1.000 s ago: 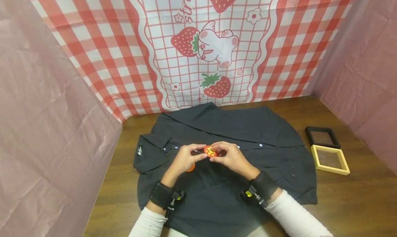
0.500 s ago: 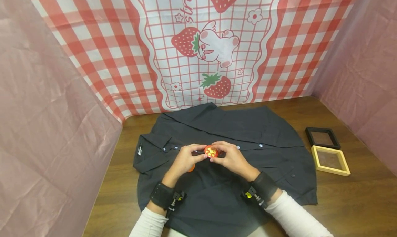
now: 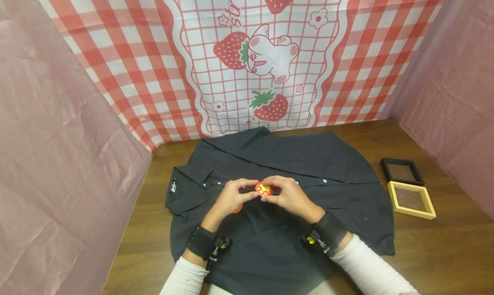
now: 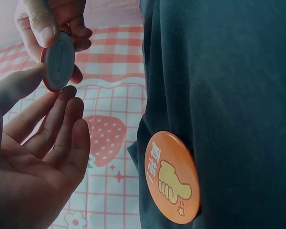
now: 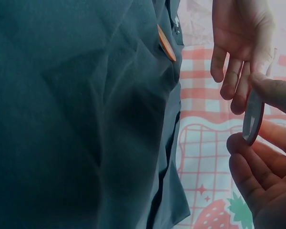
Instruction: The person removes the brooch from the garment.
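Note:
Both hands hold a red round pin badge (image 3: 264, 189) with a yellow picture, above a dark shirt (image 3: 278, 252). Its left edge is pinched between thumb and fingertips of my left hand (image 3: 231, 197), while my right hand (image 3: 288, 196) pinches the other side. The badge's plain back (image 4: 59, 62) shows in the left wrist view, with a thin line on it, perhaps the pin. On the shirt lies an orange round badge (image 4: 171, 177) with a yellow thumb-and-fist drawing and white characters; the left hand partly covers it in the head view.
The shirt is spread over a wooden table (image 3: 451, 243), its collar (image 3: 189, 175) to the left. At the right lie a black frame (image 3: 402, 171) and a pale yellow frame (image 3: 411, 199), touching. A checked strawberry cloth (image 3: 266, 80) hangs behind, and pink cloth (image 3: 69, 158) flanks the table.
The red badge's face has turned slightly, and its yellow picture catches the light differently. Both hands keep their grip and nearly the same place.

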{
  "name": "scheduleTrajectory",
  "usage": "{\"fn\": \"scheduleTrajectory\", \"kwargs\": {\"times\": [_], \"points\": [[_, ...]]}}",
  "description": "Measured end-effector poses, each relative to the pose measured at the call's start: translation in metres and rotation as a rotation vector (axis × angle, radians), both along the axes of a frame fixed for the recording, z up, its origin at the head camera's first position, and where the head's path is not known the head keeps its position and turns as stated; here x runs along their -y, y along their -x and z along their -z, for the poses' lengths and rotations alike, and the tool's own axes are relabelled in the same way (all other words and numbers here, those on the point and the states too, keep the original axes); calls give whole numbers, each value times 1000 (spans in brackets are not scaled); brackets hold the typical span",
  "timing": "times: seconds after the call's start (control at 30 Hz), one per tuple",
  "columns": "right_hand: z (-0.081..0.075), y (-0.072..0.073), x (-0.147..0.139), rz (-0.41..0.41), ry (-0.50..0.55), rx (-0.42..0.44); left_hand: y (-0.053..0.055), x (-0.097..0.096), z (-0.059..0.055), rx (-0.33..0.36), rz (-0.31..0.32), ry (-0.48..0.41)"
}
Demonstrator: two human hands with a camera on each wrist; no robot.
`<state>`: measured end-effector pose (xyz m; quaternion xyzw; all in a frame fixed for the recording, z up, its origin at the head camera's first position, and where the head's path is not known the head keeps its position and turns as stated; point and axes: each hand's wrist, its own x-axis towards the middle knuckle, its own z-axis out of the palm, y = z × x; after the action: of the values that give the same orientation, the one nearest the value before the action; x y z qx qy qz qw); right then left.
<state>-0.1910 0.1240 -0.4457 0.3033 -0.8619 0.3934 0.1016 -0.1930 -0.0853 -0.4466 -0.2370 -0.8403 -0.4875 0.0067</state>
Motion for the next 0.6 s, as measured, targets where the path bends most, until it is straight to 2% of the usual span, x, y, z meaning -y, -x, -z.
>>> {"fn": "scheduleTrajectory", "kwargs": {"times": [0.13,0.4,0.6], "points": [[-2,0,0,-1,-26,-1,0,-1,-1,1,-5,9],[-1,2,0,-4,-82,-44,-3,-2,-1,-11,-57,52],[-1,4,0,-19,-75,-53,-3,-5,-2,-14,-84,51]]}}
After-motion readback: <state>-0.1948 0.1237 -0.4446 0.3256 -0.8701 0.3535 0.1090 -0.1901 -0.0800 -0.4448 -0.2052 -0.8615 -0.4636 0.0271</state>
